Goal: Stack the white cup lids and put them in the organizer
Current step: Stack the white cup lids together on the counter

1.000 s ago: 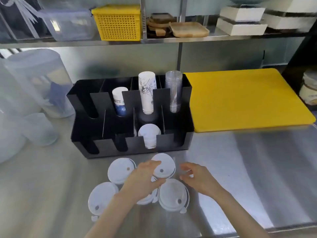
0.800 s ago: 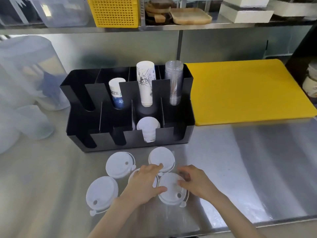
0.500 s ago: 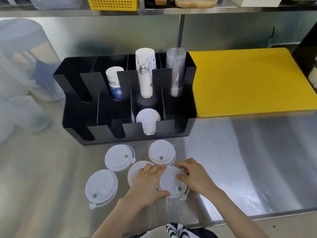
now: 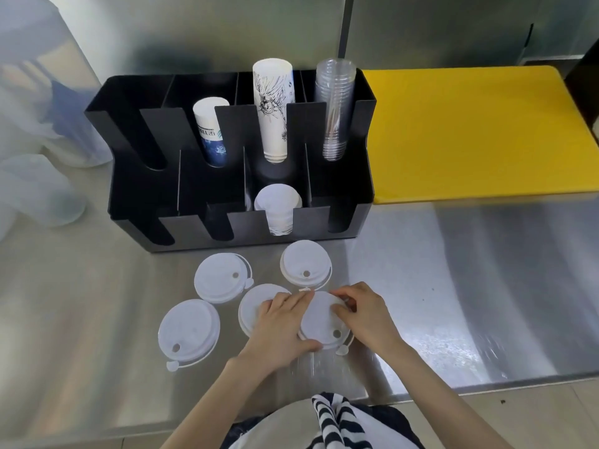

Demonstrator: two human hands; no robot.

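Several white cup lids lie on the steel counter in front of the black organizer. Both hands pinch one lid: my left hand holds its left rim, my right hand its right rim. A second lid is partly under my left hand. Loose lids lie at far right, far left and near left. A stack of white lids stands in a front slot of the organizer.
The organizer's back slots hold a blue-printed cup stack, a white printed cup stack and clear cups. A yellow board lies right of it. Translucent plastic containers stand at left. The counter's front edge is near my body.
My hands drew back from the far lids toward me and closed on the near right lid. The camera tilted down, so the shelf left the view.
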